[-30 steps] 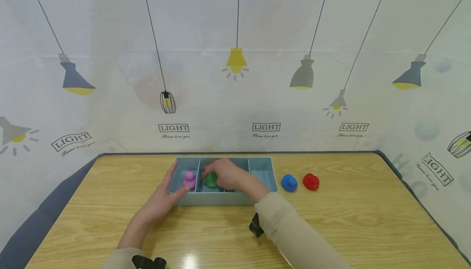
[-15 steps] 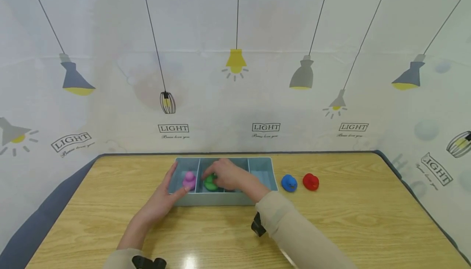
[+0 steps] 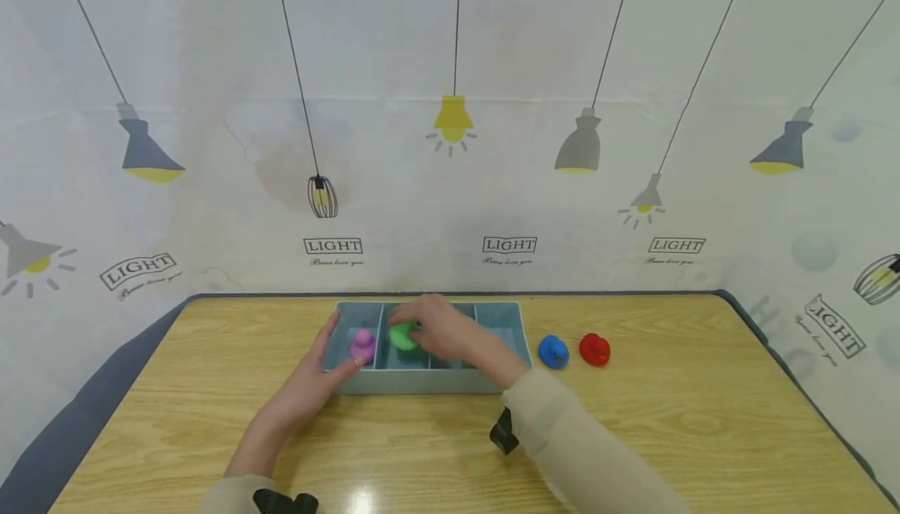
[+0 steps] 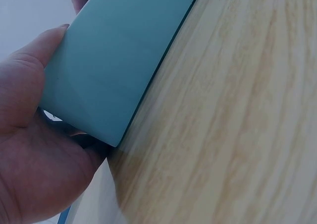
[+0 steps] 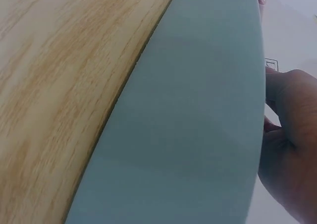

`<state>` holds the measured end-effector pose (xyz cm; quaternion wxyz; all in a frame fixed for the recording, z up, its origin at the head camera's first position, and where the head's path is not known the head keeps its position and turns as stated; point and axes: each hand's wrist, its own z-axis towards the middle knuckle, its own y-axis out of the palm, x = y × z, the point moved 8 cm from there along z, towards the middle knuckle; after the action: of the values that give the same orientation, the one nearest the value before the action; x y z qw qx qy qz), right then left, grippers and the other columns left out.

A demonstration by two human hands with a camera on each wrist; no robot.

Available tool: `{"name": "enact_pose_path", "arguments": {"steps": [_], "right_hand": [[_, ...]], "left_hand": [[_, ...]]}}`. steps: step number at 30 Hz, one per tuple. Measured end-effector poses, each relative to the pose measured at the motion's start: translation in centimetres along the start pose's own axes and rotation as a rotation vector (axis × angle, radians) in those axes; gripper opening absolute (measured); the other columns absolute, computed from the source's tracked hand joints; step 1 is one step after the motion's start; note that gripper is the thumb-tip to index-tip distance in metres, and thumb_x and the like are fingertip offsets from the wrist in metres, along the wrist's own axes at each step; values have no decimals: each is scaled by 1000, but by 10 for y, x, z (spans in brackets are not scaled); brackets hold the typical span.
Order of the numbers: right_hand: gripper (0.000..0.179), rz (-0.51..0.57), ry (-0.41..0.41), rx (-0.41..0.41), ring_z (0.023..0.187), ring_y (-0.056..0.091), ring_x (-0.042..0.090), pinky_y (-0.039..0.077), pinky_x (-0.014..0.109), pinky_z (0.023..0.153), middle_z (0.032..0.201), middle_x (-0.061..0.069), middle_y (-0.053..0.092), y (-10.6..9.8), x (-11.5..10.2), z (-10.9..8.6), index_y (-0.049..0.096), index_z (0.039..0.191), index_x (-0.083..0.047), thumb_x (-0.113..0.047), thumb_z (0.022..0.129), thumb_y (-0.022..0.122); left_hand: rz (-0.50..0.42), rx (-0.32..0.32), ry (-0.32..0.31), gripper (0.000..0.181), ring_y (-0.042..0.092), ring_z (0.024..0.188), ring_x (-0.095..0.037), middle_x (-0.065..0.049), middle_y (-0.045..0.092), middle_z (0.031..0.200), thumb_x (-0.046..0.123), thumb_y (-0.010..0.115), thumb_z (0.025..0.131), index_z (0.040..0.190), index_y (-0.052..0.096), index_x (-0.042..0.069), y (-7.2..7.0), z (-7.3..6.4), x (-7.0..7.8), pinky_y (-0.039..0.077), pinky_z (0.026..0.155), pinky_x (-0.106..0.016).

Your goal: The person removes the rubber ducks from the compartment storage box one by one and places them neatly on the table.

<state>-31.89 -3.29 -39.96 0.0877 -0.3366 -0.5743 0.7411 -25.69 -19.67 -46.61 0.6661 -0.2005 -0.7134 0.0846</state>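
A blue-grey divided box (image 3: 415, 381) stands on the table, its front wall filling much of both wrist views. My left hand (image 3: 307, 383) grips the left end, thumb over the front rim and fingers along the side. In the second compartment from the left, my right hand (image 3: 450, 333) pinches a green rubber duck (image 3: 403, 337) between thumb and fingers; part of the duck is hidden by them. A pink rubber duck (image 3: 362, 344) sits in the leftmost compartment, near my left thumb. In the right wrist view, the box wall hides my right fingertips.
To the right of the box, a blue rubber duck (image 3: 554, 351) and a red rubber duck (image 3: 594, 349) rest on the wooden table (image 3: 668, 420). Behind the table's far edge hangs a white cloth (image 3: 394, 147) printed with lamps.
The green duck has risen a little from the compartment's floor in my right hand, which has moved slightly up. My left hand keeps its grip on the box.
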Motion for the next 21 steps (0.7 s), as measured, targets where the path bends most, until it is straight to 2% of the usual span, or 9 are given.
{"name": "enact_pose_path", "arguments": {"steps": [6,12,18,21], "right_hand": [[36,46,10,34,121,63,28,51,40,102,140,11,63,-8,2,-6,73,127,-6,3,93,69],[31,91,15,63,120,62,27,48,43,105,133,10,67,-17,3,-11,74,124,-5,-1,94,72],[27,107,-4,96,105,62,21,52,35,92,117,7,67,-23,1,-17,73,122,-5,-6,95,73],[26,106,-15,106,100,61,20,51,33,87,116,8,64,-25,0,-19,72,121,-4,-7,95,73]], "left_hand": [[-3,-4,-5,93,1,153,-49,-22,-1,170,38,63,103,166,-4,28,0,2,-2,8,118,-70],[-1,-2,-4,92,1,153,-49,-21,-1,170,41,63,103,166,-4,31,0,2,-3,8,117,-70],[16,-3,-6,93,2,152,-50,-22,0,170,43,62,102,166,-4,31,0,2,-2,9,117,-71],[15,-4,-11,93,2,152,-49,-21,-1,170,43,62,102,166,-4,31,0,2,-2,8,117,-71]]}}
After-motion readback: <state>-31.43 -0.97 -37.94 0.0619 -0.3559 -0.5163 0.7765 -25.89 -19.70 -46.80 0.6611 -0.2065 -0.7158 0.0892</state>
